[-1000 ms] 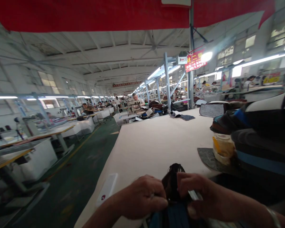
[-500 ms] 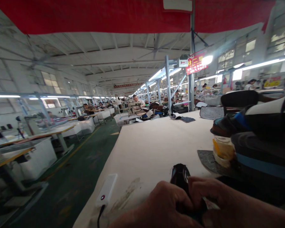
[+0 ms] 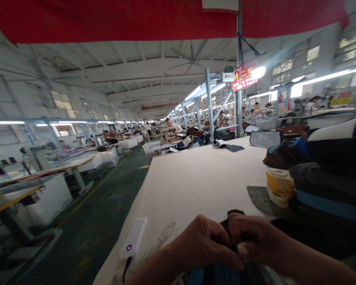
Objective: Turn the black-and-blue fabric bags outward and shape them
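My left hand and my right hand meet at the near edge of the pale tabletop. Both are closed, with fingertips almost touching, on a dark fabric piece with blue stripes at its lower part. A dark end of it shows just beyond my knuckles; its exact kind and the pinched spot are hidden by my fingers. To the right of my right hand stands a roll of yellowish tape, on a grey fabric piece.
A white power strip with a black cable lies on the table's left edge. Stacked dark and blue fabric pieces crowd the right side. Small grey pieces lie at the far end. A green aisle runs left, beside sewing tables.
Both hands have shifted slightly upward and their fingers have come closer together. The dark piece has been turned or bunched: its long end no longer sticks out forward, and blue stripes show below.
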`<state>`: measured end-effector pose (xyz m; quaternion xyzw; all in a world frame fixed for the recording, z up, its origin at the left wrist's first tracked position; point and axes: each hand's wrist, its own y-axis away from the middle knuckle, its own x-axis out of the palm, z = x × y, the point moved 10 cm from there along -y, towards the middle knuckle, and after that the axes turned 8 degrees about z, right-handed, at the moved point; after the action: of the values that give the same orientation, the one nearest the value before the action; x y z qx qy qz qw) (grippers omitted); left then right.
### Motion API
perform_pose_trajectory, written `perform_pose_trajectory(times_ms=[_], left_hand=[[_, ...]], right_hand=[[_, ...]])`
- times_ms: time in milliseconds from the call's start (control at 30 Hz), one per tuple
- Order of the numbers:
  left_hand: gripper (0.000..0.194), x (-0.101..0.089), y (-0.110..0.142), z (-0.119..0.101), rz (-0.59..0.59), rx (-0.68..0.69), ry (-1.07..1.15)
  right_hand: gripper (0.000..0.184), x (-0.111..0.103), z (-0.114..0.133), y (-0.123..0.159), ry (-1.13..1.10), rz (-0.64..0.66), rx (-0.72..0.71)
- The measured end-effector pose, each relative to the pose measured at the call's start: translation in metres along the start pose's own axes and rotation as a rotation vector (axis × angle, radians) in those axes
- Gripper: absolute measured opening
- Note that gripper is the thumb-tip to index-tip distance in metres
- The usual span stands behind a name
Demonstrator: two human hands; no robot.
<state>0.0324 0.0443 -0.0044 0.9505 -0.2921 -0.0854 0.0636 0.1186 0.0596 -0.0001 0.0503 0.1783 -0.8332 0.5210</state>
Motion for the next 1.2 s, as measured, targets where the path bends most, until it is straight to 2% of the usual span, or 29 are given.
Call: perform_pose_trajectory(times_ms=[133, 267, 567, 667, 800, 967, 1100, 1200], left_hand=[[0.036, -0.002, 0.006, -0.003, 0.002, 0.081, 0.033], [0.032, -0.001, 0.008, -0.006, 0.015, 0.124, 0.091], [0.028, 0.002, 0.01, 0.0, -0.028, 0.045, 0.137], [0.016, 0.001, 0.013, -0.003, -0.092, 0.038, 0.035], [0.014, -0.001, 0.017, -0.014, -0.169, 0.062, -0.171], [0.013, -0.001, 0.018, -0.013, -0.171, 0.04, -0.143], [0.016, 0.001, 0.013, -0.012, -0.159, 0.05, -0.183], [0.011, 0.003, 0.007, -0.004, -0.155, 0.017, -0.095]], right_hand=[[0.047, 0.003, 0.012, -0.006, 0.056, -0.005, 0.023], [0.053, 0.005, 0.012, -0.01, 0.066, -0.015, 0.048], [0.032, 0.011, 0.012, -0.003, -0.016, 0.014, 0.03], [0.021, 0.008, 0.01, -0.002, 0.097, -0.019, 0.063], [0.016, 0.005, 0.018, -0.002, 0.255, -0.098, 0.062], [0.016, 0.008, 0.027, 0.0, 0.319, -0.18, 0.015], [0.014, 0.003, 0.019, 0.005, 0.242, -0.21, 0.017], [0.008, 0.0, 0.009, 0.008, 0.066, -0.161, 0.009]])
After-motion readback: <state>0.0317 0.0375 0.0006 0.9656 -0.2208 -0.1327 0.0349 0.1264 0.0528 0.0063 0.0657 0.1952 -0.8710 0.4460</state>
